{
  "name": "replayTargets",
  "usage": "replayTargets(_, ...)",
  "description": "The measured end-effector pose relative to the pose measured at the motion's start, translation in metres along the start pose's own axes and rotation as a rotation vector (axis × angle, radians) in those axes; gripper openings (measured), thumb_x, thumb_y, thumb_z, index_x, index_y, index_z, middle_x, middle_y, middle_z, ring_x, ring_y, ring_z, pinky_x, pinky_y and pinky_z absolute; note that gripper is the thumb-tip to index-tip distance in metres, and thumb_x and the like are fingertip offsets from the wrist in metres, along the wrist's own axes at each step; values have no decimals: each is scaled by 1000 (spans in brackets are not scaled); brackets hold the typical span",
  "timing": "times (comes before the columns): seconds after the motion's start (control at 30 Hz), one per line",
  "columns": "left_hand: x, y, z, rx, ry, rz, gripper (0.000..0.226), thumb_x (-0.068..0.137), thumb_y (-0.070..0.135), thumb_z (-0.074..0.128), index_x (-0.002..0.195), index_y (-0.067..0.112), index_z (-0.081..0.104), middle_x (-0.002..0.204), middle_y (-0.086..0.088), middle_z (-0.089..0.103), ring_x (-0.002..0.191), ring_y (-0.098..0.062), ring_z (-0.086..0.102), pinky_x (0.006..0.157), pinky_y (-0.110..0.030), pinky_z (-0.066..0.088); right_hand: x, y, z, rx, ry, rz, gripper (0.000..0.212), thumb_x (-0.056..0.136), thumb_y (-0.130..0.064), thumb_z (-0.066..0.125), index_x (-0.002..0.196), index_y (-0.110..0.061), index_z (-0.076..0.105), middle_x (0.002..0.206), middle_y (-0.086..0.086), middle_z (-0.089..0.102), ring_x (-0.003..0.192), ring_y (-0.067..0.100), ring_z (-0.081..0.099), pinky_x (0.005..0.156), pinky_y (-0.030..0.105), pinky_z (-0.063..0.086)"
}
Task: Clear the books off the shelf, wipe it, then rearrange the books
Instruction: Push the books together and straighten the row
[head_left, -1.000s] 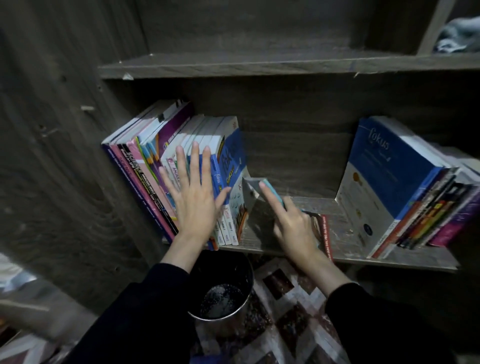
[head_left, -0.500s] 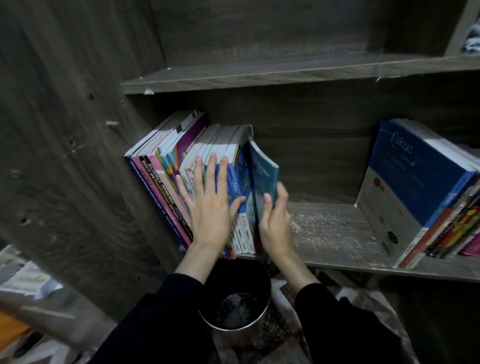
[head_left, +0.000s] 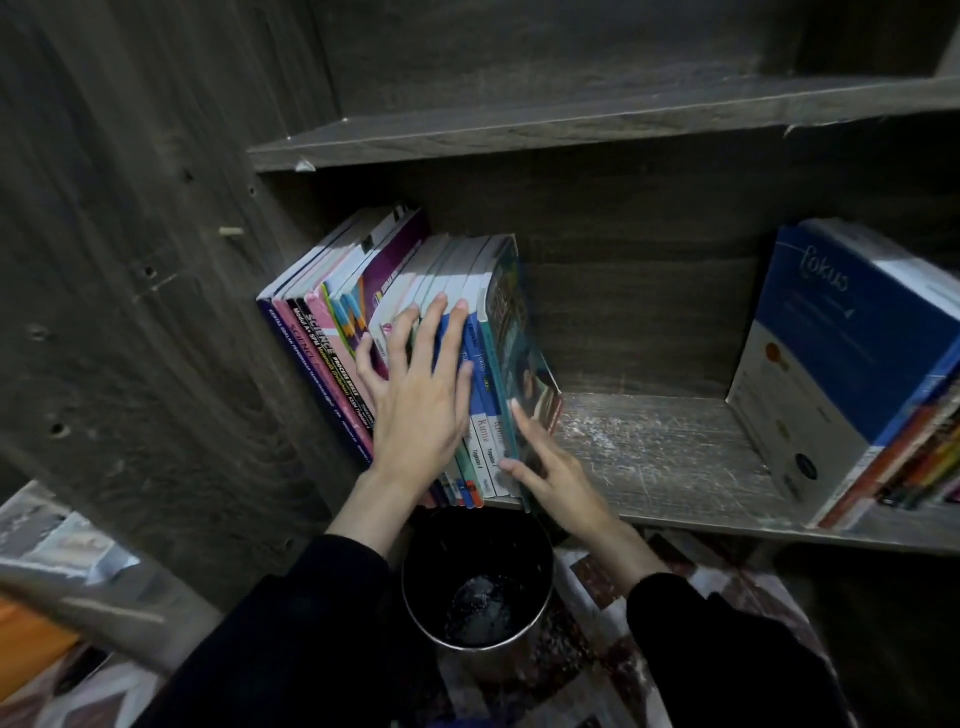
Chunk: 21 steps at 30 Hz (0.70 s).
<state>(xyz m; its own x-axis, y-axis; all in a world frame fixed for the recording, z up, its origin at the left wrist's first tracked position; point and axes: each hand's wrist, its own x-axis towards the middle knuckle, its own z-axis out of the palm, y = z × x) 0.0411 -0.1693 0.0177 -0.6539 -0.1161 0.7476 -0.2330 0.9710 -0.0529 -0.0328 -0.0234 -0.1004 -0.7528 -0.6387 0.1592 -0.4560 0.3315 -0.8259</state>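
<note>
Rough, scratched matt wood shelf (head_left: 665, 457); glossy paper books (head_left: 332, 353); shiny metal-rimmed bin (head_left: 475, 582).

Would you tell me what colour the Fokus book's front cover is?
The Fokus book cover is blue on top and white below, seen in the head view.
</note>
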Motion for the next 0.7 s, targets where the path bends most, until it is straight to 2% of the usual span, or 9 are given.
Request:
replayTargets(0.07,-1,5,-2,-78,4,-42,53,93,33,37,144,17,39,146,-3,43,134,-21,27,109,-53,11,10,-1,-9,-11,-16,1,76,72,-87,39,137,-70,1,161,1,11,148,26,12,114,62,21)
replayTargets(0.13,1,9,-2,-95,6,-88,54,94,44,36,142,18,42,144,-3,43,135,-21,27,109,-52,9,18,1,-15,-18,-42,-13,82,67,-91,39,137,-70,2,161,3,12,148,24,11,115,59,20)
replayTargets(0.23,2,14,4,24,-11,-118,68,89,63,48,138,17,43,140,-7,46,133,-25,28,108,-57,14,18,6,-11,-31,-38,-28,82,68,-90,40,137,-69,0,161,3,13,148,25,13,116,58,20)
replayTargets(0.4,3,18,7,73,-15,-131,77,80,63,60,137,16,40,139,-10,47,132,-28,27,106,-61,20,16,1,-15,-141,-29,-85,82,72,-87,37,142,-64,0,158,0,26,143,23,30,112,52,32)
replayTargets(0.47,2,23,5,59,3,-148,78,80,56,66,139,14,37,143,-14,43,136,-31,23,108,-63,16,11,-5,-29,-355,173,-176,79,80,-82,36,149,-49,15,144,10,47,128,28,47,101,49,43)
replayTargets(0.5,1,29,5,43,16,-154,81,80,50,69,143,14,32,148,-17,36,140,-33,19,110,-62,11,6,-7,-41,-451,393,-240,72,87,-72,40,149,-37,28,133,13,53,120,30,51,96,47,45)
replayTargets(0.6,1,61,0,-83,46,-48,78,87,41,58,150,14,20,156,-20,16,144,-38,5,116,-53,-3,-22,-8,-84,-731,1057,-371,53,93,-35,55,141,-25,37,132,14,44,117,32,44,93,46,34)
replayTargets(0.63,1,77,-1,-204,45,-11,75,89,41,54,150,14,20,157,-19,15,145,-36,5,118,-47,-2,-32,-5,-99,-813,1137,-358,56,91,-30,55,142,-28,32,136,15,37,120,32,39,94,46,30)
replayTargets(0.7,4,116,-5,-585,-38,-54,69,94,42,52,151,17,21,159,-14,11,147,-25,6,118,-28,5,-47,5,-121,-934,1114,-262,63,89,-31,52,146,-29,26,143,17,28,128,33,31,96,46,24)
